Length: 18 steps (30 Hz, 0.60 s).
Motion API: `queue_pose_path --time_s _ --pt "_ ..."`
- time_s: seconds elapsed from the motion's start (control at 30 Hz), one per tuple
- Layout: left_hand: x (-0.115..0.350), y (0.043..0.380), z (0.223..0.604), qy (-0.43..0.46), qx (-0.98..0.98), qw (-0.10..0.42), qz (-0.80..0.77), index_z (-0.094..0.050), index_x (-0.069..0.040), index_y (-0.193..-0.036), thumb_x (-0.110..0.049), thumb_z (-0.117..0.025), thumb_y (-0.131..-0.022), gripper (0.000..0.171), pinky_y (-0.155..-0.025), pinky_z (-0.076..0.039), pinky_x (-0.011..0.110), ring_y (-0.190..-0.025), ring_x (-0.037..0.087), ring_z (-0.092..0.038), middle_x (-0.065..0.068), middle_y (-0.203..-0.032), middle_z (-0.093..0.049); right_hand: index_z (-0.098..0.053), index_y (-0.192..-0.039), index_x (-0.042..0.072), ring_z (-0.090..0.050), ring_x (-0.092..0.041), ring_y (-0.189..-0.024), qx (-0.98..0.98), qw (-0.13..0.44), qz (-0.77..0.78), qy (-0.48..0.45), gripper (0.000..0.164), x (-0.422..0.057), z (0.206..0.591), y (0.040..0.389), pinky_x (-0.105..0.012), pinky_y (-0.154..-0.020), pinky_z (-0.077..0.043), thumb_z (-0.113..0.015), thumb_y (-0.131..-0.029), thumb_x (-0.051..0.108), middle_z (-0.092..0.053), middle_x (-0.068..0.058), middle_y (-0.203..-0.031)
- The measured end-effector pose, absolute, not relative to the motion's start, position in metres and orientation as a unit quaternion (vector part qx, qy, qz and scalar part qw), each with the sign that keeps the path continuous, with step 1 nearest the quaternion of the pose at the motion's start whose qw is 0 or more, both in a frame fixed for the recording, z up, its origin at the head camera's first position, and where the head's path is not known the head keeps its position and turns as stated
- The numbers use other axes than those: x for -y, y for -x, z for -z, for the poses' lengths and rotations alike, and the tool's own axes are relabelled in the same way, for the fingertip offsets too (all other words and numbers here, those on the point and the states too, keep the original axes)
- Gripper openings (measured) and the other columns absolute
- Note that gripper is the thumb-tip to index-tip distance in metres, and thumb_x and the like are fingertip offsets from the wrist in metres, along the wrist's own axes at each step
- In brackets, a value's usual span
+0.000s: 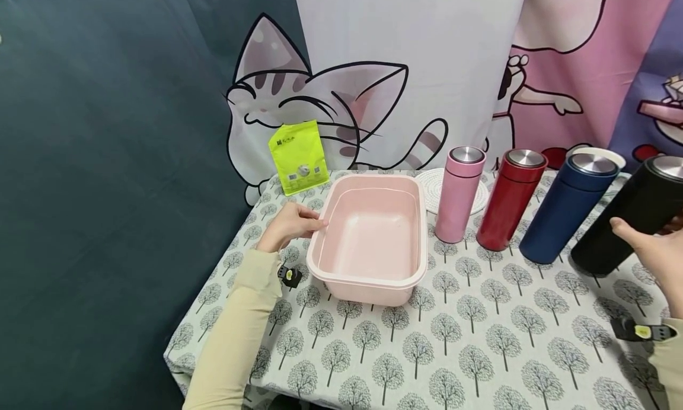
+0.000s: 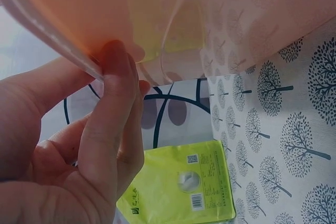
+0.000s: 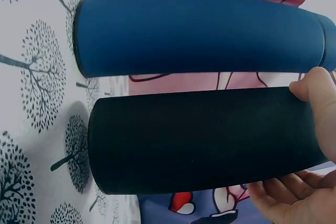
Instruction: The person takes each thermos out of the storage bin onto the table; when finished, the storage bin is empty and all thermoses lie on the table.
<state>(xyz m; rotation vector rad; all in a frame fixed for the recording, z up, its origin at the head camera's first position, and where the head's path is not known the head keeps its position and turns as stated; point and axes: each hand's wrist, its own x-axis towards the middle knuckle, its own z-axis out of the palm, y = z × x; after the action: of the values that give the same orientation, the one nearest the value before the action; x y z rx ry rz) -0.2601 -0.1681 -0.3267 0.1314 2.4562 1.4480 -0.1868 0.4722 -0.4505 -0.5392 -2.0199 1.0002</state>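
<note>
My left hand (image 1: pixel 292 225) pinches the left rim of a pink plastic basin (image 1: pixel 368 282), thumb on top and fingers beneath. The basin's inside shows bare. At the far right, my right hand (image 1: pixel 653 250) holds a black thermos flask (image 1: pixel 621 220), with the thumb on its near side and the fingers curled round behind. In the right wrist view the black flask's (image 3: pixel 205 140) base is close to the cloth. Beside it stands a blue flask (image 1: pixel 568 211), then a red flask (image 1: pixel 511 205) and a pink flask (image 1: pixel 460 197), all with silver lids.
A lime-green pouch (image 1: pixel 299 158) leans at the back left against the cat-print curtain (image 1: pixel 373 19). Behind the pink flask lies a round white mat (image 1: pixel 432 185). A white round rim (image 1: pixel 613 155) shows behind the blue flask. The tree-print tablecloth (image 1: pixel 416 362) covers the table.
</note>
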Motion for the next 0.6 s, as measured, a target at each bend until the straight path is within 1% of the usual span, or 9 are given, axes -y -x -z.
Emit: queue_pose_path --time_s 0.07,0.2,0.27,0.4,0.47,0.5,0.53,0.57,0.6 --pt "0.167 0.26 0.327 -0.046 -0.85 0.145 -0.504 -0.064 0.009 -0.119 -0.011 -0.073 -0.088 0.038 -0.084 -0.061 0.036 -0.088 0.024 -0.072 0.026 -0.118 -0.064 -0.035 -0.139 0.03 -0.027 0.012 -0.086 0.795 0.381 -0.415 0.225 0.072 -0.462 0.439 0.18 -0.006 -0.078 -0.024 -0.075 -0.079 0.027 -0.027 0.025 -0.103" --pt "0.166 0.259 0.329 -0.047 -0.846 0.146 -0.511 -0.064 0.01 -0.118 -0.01 -0.072 -0.088 0.037 -0.082 -0.062 0.035 -0.085 0.022 -0.072 0.026 -0.115 -0.066 -0.036 -0.126 0.033 -0.03 0.009 -0.081 0.789 0.348 -0.447 0.236 0.06 -0.427 0.405 0.158 -0.008 -0.074 -0.026 -0.072 -0.08 0.021 -0.031 0.023 -0.096" --pt "0.167 0.259 0.329 -0.051 -0.844 0.145 -0.513 -0.064 0.01 -0.118 -0.01 -0.073 -0.088 0.036 -0.082 -0.062 0.034 -0.085 0.022 -0.072 0.026 -0.113 -0.067 -0.036 -0.124 0.034 -0.032 0.009 -0.08 0.789 0.341 -0.454 0.236 0.057 -0.417 0.397 0.152 -0.008 -0.073 -0.027 -0.07 -0.08 0.019 -0.033 0.023 -0.095" --pt "0.169 0.259 0.327 -0.053 -0.846 0.138 -0.512 -0.066 0.009 -0.116 -0.011 -0.074 -0.087 0.036 -0.081 -0.062 0.032 -0.084 0.02 -0.072 0.025 -0.112 -0.068 -0.04 -0.13 0.029 -0.031 0.011 -0.081 0.801 0.345 -0.436 0.222 0.058 -0.423 0.401 0.158 -0.005 -0.072 -0.026 -0.071 -0.082 0.022 -0.034 0.024 -0.097" --pt "0.171 0.259 0.327 -0.057 -0.851 0.135 -0.504 -0.064 0.008 -0.119 -0.013 -0.073 -0.088 0.039 -0.081 -0.062 0.032 -0.085 0.02 -0.072 0.025 -0.113 -0.068 -0.041 -0.135 0.022 -0.031 0.011 -0.082 0.813 0.334 -0.423 0.222 0.06 -0.427 0.404 0.163 -0.005 -0.073 -0.027 -0.071 -0.082 0.023 -0.035 0.022 -0.1" --pt "0.172 0.259 0.326 -0.061 -0.855 0.134 -0.497 -0.062 0.008 -0.123 -0.014 -0.072 -0.089 0.041 -0.081 -0.062 0.032 -0.086 0.021 -0.071 0.025 -0.114 -0.067 -0.039 -0.138 0.018 -0.03 0.011 -0.083 0.82 0.322 -0.416 0.227 0.064 -0.428 0.405 0.165 -0.005 -0.076 -0.029 -0.07 -0.083 0.025 -0.034 0.023 -0.102" --pt "0.174 0.258 0.326 -0.062 -0.86 0.133 -0.488 -0.059 0.007 -0.127 -0.015 -0.072 -0.09 0.046 -0.082 -0.062 0.033 -0.088 0.023 -0.071 0.025 -0.116 -0.066 -0.037 -0.14 0.02 -0.03 0.013 -0.084 0.825 0.313 -0.41 0.233 0.065 -0.429 0.407 0.166 -0.004 -0.078 -0.03 -0.07 -0.084 0.028 -0.033 0.024 -0.104" --pt "0.175 0.257 0.326 -0.064 -0.868 0.13 -0.475 -0.055 0.006 -0.133 -0.018 -0.071 -0.091 0.051 -0.083 -0.061 0.034 -0.09 0.025 -0.071 0.025 -0.117 -0.066 -0.034 -0.143 0.018 -0.029 0.014 -0.086 0.829 0.301 -0.407 0.238 0.069 -0.427 0.404 0.166 -0.005 -0.084 -0.032 -0.069 -0.085 0.028 -0.032 0.025 -0.104" --pt "0.177 0.256 0.326 -0.067 -0.877 0.122 -0.46 -0.05 0.003 -0.138 -0.021 -0.07 -0.091 0.056 -0.084 -0.061 0.035 -0.092 0.026 -0.07 0.024 -0.117 -0.065 -0.033 -0.144 0.02 -0.031 0.014 -0.089 0.826 0.297 -0.413 0.241 0.07 -0.423 0.402 0.164 -0.006 -0.089 -0.034 -0.07 -0.085 0.029 -0.033 0.026 -0.106"
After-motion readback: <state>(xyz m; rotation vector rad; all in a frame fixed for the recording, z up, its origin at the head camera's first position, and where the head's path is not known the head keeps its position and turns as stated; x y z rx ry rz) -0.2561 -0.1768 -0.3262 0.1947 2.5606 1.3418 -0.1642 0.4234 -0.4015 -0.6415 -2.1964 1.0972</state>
